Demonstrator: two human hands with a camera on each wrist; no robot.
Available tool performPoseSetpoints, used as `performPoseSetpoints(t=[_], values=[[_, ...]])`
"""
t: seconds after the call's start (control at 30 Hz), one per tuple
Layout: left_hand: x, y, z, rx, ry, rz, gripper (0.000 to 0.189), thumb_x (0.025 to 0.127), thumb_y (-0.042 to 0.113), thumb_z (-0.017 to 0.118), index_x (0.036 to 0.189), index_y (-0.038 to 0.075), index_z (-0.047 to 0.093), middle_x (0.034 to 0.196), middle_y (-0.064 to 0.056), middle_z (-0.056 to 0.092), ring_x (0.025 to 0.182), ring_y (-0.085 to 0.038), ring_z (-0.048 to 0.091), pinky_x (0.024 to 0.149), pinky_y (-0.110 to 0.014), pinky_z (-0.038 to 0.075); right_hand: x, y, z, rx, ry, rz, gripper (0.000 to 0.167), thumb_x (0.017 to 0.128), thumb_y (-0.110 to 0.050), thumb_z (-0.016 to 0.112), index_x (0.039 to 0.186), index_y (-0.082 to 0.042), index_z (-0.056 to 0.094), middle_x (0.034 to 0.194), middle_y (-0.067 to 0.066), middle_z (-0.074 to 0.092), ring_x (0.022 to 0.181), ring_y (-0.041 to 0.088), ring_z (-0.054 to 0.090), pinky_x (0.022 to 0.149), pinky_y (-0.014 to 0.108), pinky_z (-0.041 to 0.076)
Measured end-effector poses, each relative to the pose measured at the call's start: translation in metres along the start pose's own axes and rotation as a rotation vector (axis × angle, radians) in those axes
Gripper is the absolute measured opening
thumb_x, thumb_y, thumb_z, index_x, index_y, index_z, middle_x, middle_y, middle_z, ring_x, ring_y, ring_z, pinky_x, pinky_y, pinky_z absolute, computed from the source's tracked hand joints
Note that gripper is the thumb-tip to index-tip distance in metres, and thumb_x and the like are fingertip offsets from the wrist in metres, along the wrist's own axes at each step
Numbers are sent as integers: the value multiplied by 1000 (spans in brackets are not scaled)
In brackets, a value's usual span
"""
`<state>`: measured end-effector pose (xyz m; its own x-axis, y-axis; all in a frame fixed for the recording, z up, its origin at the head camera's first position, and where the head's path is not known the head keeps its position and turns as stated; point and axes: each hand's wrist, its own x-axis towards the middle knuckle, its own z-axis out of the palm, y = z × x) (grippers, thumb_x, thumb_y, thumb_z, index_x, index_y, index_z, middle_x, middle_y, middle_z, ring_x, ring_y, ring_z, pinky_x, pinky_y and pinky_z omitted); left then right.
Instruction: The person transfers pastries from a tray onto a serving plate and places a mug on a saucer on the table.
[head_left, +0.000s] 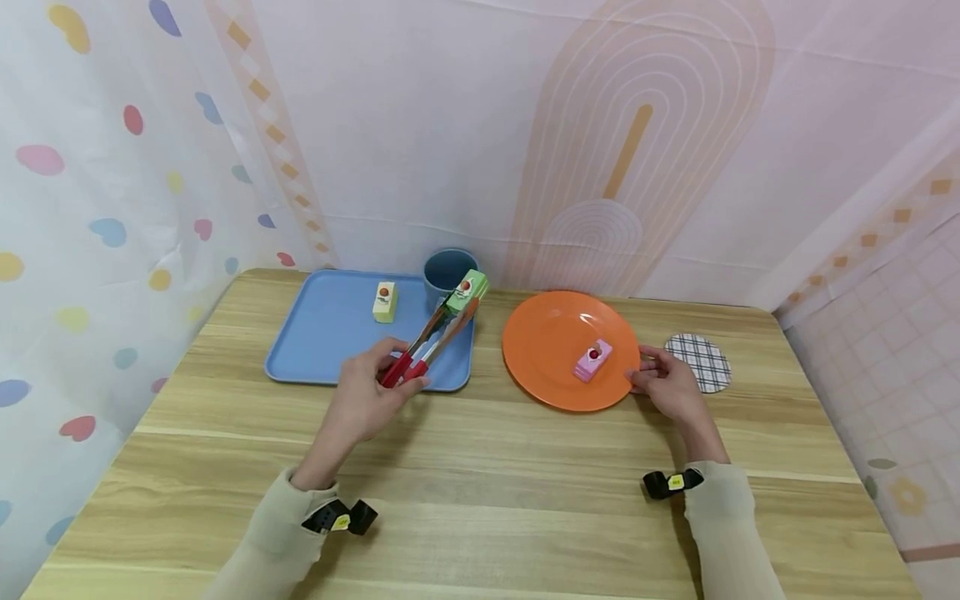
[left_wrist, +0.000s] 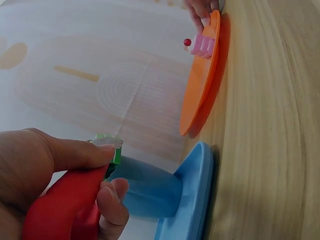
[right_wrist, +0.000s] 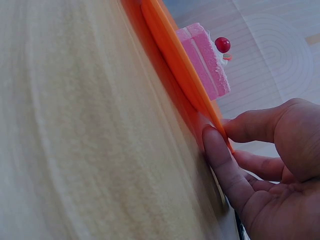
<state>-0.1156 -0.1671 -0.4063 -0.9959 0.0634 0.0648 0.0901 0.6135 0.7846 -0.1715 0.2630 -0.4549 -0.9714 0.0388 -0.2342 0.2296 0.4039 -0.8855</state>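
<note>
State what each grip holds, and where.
The left grip holds tongs by the red handles, clasping a green cake. The right grip pinches the orange plate by its rim.

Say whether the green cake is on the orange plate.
No, the tongs hold the green cake away from the orange plate.

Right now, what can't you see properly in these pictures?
Blue cup, inside bottom: head view, hidden by its own near wall.
Green cake: left wrist view, partly behind the left hand and red tongs.
Orange plate, far part: right wrist view, cut off by the top edge.
Any print on the yellow wrist labels: head view, too small.
</note>
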Motion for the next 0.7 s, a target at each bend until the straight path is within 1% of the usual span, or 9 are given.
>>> performPoseSetpoints(t=[0.27, 0.47, 0.7], values=[[-1, 3, 9, -14, -18, 21, 37, 89, 15, 79, 122, 8, 64, 98, -17, 75, 75, -23, 64, 66, -31, 52, 0, -1, -1, 4, 1, 2, 59, 99, -8, 65, 153, -1, 42, 124, 18, 57, 90, 5, 63, 80, 21, 59], [-3, 4, 15, -16, -42, 26, 38, 89, 15, 79, 123, 8, 64, 99, -16, 74, 78, -23, 63, 67, -31, 52, 1, -1, -1, 1, 8, 7, 59, 98, -6, 64, 153, -2, 43, 124, 18, 57, 89, 6, 63, 79, 20, 59], [-3, 5, 23, -10, -48, 26, 39, 88, 15, 80, 123, 7, 64, 96, -15, 75, 79, -24, 63, 67, -31, 51, 1, 0, 0, -21, 2, 1, 59, 98, -7, 65, 153, -1, 42, 124, 18, 58, 91, 8, 63, 79, 20, 59]])
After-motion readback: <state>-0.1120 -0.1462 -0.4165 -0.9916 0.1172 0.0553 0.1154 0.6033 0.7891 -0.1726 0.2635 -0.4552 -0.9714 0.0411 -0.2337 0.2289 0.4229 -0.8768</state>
